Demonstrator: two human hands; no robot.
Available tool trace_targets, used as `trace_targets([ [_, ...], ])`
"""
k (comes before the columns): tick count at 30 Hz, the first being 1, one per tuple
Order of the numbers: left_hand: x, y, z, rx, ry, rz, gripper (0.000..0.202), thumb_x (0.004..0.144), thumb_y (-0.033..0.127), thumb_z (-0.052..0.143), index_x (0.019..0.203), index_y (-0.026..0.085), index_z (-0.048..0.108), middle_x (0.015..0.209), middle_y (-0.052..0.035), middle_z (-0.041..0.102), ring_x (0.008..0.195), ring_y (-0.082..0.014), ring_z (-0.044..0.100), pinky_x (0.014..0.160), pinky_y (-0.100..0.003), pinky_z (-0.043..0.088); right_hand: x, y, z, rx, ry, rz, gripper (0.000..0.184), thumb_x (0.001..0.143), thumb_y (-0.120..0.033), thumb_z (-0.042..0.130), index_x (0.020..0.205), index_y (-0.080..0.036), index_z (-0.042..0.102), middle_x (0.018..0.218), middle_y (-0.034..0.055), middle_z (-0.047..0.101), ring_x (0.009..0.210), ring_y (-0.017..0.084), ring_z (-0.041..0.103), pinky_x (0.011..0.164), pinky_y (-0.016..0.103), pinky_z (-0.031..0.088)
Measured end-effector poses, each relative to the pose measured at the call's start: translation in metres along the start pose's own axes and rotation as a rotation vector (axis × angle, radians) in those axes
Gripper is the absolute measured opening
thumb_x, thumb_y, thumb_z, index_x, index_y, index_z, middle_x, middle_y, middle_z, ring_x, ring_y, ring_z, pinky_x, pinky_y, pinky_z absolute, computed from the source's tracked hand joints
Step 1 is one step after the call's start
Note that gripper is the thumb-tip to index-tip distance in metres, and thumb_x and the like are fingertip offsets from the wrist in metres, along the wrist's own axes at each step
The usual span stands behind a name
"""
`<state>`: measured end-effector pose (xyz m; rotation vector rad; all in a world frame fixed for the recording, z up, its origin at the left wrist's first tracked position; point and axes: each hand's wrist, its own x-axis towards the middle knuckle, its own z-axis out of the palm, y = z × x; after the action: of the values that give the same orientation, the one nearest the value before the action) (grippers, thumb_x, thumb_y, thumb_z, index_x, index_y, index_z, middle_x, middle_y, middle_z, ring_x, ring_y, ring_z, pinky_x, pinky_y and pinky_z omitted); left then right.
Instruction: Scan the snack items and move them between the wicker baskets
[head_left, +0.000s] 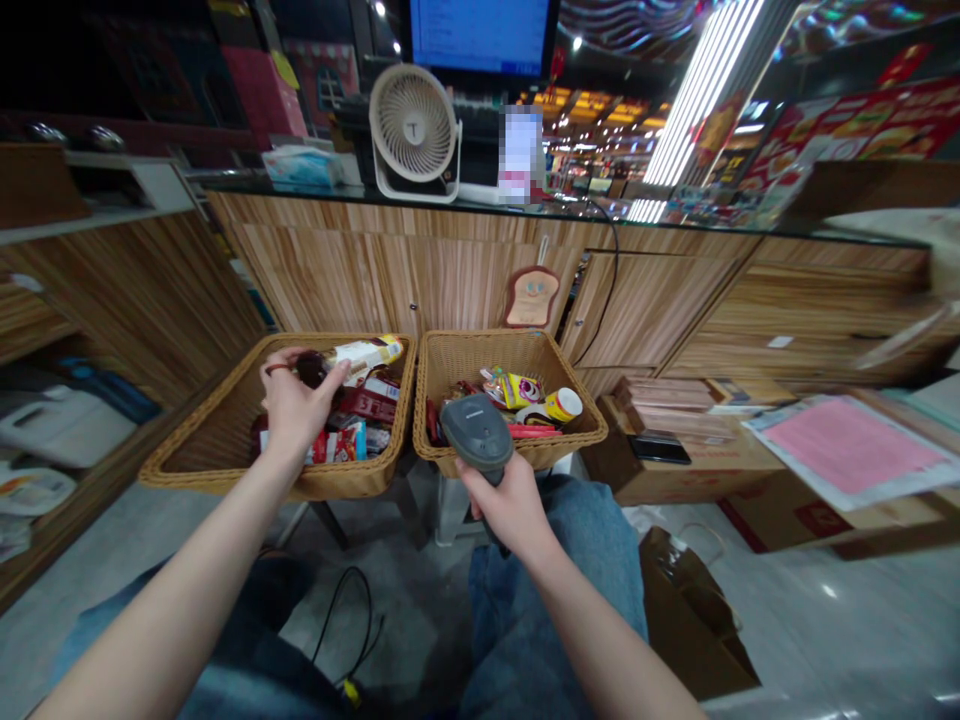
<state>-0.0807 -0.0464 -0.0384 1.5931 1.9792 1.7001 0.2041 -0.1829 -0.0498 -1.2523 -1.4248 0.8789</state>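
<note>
My left hand (pixel 296 400) is over the left wicker basket (pixel 199 480), fingers curled around the dark end of a white and yellow package (pixel 369 352); its exact kind is unclear. Under it lie several packaged snacks, among them a dark red packet (pixel 373 403) and a red and blue packet (pixel 341 441). In my right hand (pixel 514 500) is a dark grey barcode scanner (pixel 478 430), gripped by its handle at the front rim of the right wicker basket (pixel 592 425). That basket holds a yellow packet (pixel 523 390) and a yellow tub with a white lid (pixel 562 404).
A white fan (pixel 414 125), a lit screen (pixel 480 35) and a tissue pack (pixel 301 165) are on the counter ahead. To the right, cardboard boxes (pixel 675 480) carry a dark phone (pixel 660 449). A brown paper bag (pixel 686 610) and a black cable (pixel 367 610) are on the floor.
</note>
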Motion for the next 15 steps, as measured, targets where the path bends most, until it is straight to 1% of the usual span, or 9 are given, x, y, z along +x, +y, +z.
trace_targets([
  [2, -0.001, 0.002, 0.0, 0.101, -0.067, -0.04, 0.069, 0.071, 0.069, 0.077, 0.117, 0.02, 0.061, 0.131, -0.0192, 0.056, 0.13, -0.0431, 0.055, 0.115, -0.065, 0.037, 0.0, -0.001, 0.001, 0.003, 0.002, 0.013, 0.022, 0.085, -0.04, 0.066, 0.074, -0.022, 0.064, 0.049, -0.0007, 0.062, 0.059, 0.024, 0.07, 0.056, 0.028, 0.053],
  [3, -0.002, 0.003, 0.001, 0.133, -0.104, -0.046, 0.066, 0.073, 0.07, 0.075, 0.116, 0.02, 0.062, 0.132, -0.0197, 0.055, 0.132, -0.0449, 0.053, 0.117, -0.067, 0.033, 0.0, -0.001, 0.001, 0.003, 0.001, 0.015, 0.021, 0.085, -0.04, 0.067, 0.074, -0.022, 0.064, 0.049, -0.0007, 0.062, 0.06, 0.025, 0.07, 0.057, 0.028, 0.054],
  [5, -0.006, 0.007, 0.001, 0.173, -0.128, 0.0, 0.06, 0.08, 0.069, 0.068, 0.116, 0.021, 0.064, 0.134, -0.0198, 0.054, 0.135, -0.0455, 0.05, 0.118, -0.068, 0.03, -0.001, -0.001, 0.001, 0.006, -0.001, 0.006, 0.02, 0.085, -0.04, 0.066, 0.074, -0.022, 0.064, 0.05, -0.0006, 0.062, 0.063, 0.025, 0.071, 0.058, 0.029, 0.055],
  [7, -0.01, 0.014, 0.001, 0.199, -0.109, 0.112, 0.057, 0.086, 0.066, 0.063, 0.12, 0.021, 0.064, 0.135, -0.0197, 0.054, 0.135, -0.0444, 0.049, 0.117, -0.065, 0.032, -0.001, -0.002, 0.001, 0.01, 0.003, -0.003, 0.02, 0.085, -0.04, 0.067, 0.074, -0.023, 0.064, 0.052, 0.0001, 0.064, 0.067, 0.026, 0.072, 0.06, 0.029, 0.056],
  [9, -0.013, 0.022, 0.001, 0.221, -0.132, 0.244, 0.055, 0.089, 0.062, 0.063, 0.126, 0.021, 0.063, 0.136, -0.019, 0.054, 0.134, -0.0425, 0.049, 0.116, -0.061, 0.034, -0.002, -0.003, 0.001, 0.016, 0.01, -0.016, 0.02, 0.084, -0.039, 0.068, 0.073, -0.023, 0.064, 0.055, 0.0012, 0.066, 0.07, 0.027, 0.073, 0.061, 0.03, 0.057],
  [12, -0.017, 0.039, 0.006, 0.224, -0.251, 0.425, 0.056, 0.09, 0.055, 0.064, 0.135, 0.022, 0.058, 0.139, -0.0163, 0.056, 0.136, -0.0387, 0.049, 0.116, -0.057, 0.034, -0.003, -0.003, 0.001, 0.03, 0.015, -0.047, 0.018, 0.083, -0.037, 0.069, 0.073, -0.023, 0.064, 0.061, 0.0028, 0.069, 0.078, 0.028, 0.074, 0.064, 0.031, 0.058],
  [14, -0.02, 0.054, 0.018, 0.19, -0.358, 0.529, 0.057, 0.092, 0.053, 0.065, 0.139, 0.023, 0.055, 0.142, -0.0145, 0.058, 0.136, -0.0356, 0.05, 0.116, -0.054, 0.034, -0.003, -0.002, 0.002, 0.042, 0.016, -0.066, 0.015, 0.082, -0.035, 0.069, 0.075, -0.023, 0.064, 0.064, 0.0032, 0.071, 0.08, 0.028, 0.075, 0.066, 0.031, 0.059],
  [15, -0.023, 0.063, 0.027, 0.168, -0.418, 0.577, 0.058, 0.092, 0.052, 0.065, 0.141, 0.023, 0.053, 0.143, -0.0138, 0.058, 0.136, -0.0342, 0.051, 0.116, -0.053, 0.033, -0.003, -0.001, 0.002, 0.047, 0.018, -0.072, 0.014, 0.081, -0.034, 0.069, 0.075, -0.023, 0.064, 0.065, 0.0032, 0.071, 0.08, 0.028, 0.074, 0.066, 0.031, 0.059],
])
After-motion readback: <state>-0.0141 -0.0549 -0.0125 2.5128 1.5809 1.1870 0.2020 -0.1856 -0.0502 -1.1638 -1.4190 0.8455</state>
